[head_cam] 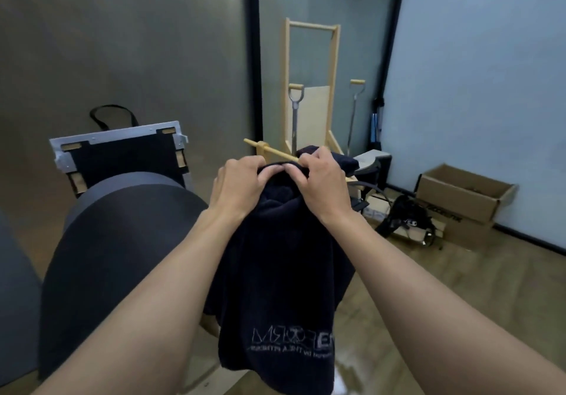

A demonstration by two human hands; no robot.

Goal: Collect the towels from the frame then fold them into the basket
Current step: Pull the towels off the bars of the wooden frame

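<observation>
Fig.: dark towel [284,272] is held up just in front of the wooden rail [269,149]. The top edge is approx. level w/ the rail and the rest hangs free below it, w/ printed lettering near the lower hem. Whether any part rests on the rail cannot be told. The top edge is bunched and gripped by both hands: L hand [237,185] w/ fingers curled over the cloth, R hand [321,177] pinching the same edge beside it, fingertips nearly touching. A 2nd dark towel [346,160] is draped on the rail, behind the R hand. To the left of the rail stands a white-rimmed black container [122,153], poss. the basket, not certain. Handling (judged): the cloth is soft, limp and fairly light. No shape is kept, so it sags from any hold; it is neither slippery nor fragile. It is best taken at two corners of one edge, hands spread apart, so the fabric is drawn flat for folding.
</observation>
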